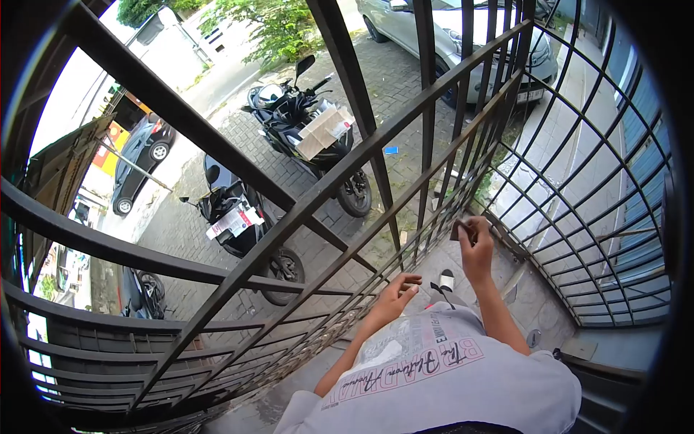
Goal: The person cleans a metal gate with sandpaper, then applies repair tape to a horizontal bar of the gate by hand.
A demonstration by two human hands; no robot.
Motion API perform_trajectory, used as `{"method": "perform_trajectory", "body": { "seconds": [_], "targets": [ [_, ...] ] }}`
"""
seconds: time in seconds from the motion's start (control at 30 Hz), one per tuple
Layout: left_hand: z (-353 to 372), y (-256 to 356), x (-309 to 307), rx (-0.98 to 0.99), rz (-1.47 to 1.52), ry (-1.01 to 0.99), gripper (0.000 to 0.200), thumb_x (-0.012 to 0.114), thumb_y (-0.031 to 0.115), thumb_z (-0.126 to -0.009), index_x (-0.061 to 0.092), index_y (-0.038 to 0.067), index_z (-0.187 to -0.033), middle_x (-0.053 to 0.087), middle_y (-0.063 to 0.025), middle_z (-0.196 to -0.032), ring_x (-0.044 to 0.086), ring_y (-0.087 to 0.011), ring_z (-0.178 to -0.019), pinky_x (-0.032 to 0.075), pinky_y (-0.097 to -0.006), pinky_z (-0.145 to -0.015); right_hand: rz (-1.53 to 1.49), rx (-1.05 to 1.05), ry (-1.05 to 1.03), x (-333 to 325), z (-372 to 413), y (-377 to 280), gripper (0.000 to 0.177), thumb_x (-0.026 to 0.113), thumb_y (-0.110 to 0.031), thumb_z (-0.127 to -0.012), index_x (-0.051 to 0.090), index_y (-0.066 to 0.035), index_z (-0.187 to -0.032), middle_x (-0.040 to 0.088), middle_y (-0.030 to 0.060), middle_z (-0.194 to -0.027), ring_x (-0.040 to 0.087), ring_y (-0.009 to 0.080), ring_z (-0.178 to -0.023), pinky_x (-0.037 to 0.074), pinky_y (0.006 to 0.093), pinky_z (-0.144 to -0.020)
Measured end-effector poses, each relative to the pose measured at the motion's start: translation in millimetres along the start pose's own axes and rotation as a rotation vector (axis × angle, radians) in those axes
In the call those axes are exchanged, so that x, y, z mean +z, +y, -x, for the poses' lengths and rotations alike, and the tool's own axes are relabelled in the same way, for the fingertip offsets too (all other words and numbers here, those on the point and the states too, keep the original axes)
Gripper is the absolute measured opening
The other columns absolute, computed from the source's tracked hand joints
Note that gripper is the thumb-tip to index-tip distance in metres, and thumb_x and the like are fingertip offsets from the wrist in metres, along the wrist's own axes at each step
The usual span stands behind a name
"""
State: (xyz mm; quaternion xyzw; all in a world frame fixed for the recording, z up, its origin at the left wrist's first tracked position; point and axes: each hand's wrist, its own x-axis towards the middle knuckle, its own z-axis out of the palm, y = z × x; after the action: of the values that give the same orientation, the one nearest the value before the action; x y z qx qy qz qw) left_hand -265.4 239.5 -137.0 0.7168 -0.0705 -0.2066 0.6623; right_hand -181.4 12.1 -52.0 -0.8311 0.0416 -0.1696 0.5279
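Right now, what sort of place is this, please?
Probably a fenced porch or terrace beside a paved parking area: dark metal bars enclose it, with motorbikes and a silver car outside.

Beyond a black metal-barred fence (296, 215), a black metal motorcycle (288, 114) bearing brown flat cardboard (318, 137) stands between a silver rounded car (448, 42), far right, and another black motorcycle (220, 203), left; a black wire grid (560, 189) stands right.

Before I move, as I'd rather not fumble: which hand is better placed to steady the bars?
Left, I'd judge: the left hand looks empty near the bars; the right hand pinches a small dark piece.
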Motion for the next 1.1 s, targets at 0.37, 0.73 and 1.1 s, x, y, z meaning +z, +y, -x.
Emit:
{"method": "perform_trajectory", "body": {
  "seconds": [0.37, 0.73, 1.1],
  "targets": [
    [-64.6, 75.6, 28.3, 0.14, 0.514, 0.093, 0.03, 0.059, 0.024, -0.106, 0.056, 0.002, -0.126, 0.063, -0.0019, -0.109, 0.056, -0.005, -0.094, 0.046, -0.0223, -0.078, 0.008, -0.461, -0.385, -6.9, 20.0, -10.5, 0.036, 0.081, -0.016, -0.078, 0.069, -0.005, -0.11, 0.053, 0.0144, -0.135, 0.05, 0.0341, -0.12, 0.045, 0.0433, -0.099],
    [-126.5, 156.2, 44.4, 0.295, 0.227, 0.064, 0.027, 0.059, 0.007, -0.103, 0.056, 0.001, -0.129, 0.063, -0.0029, -0.112, 0.06, -0.0083, -0.104, 0.049, -0.0248, -0.091, -0.145, -0.232, -0.554, -65.2, -98.0, -10.4, 0.044, 0.08, -0.029, -0.084, 0.064, -0.007, -0.119, 0.064, 0.0085, -0.118, 0.054, 0.0204, -0.109, 0.043, 0.0344, -0.091],
    [-172.9, 207.0, 76.2, 0.39, -0.363, 0.727, 0.058, 0.065, 0.011, -0.098, 0.045, 0.014, -0.152, 0.068, -0.0118, -0.118, 0.067, -0.0208, -0.101, 0.052, -0.0348, -0.088, -0.764, 0.074, -0.61, -31.8, -191.9, -8.2, 0.025, 0.076, -0.025, -0.094, 0.064, -0.004, -0.098, 0.063, -0.0027, -0.082, 0.053, 0.0025, -0.073, 0.043, 0.0213, -0.064]
  ]
}}
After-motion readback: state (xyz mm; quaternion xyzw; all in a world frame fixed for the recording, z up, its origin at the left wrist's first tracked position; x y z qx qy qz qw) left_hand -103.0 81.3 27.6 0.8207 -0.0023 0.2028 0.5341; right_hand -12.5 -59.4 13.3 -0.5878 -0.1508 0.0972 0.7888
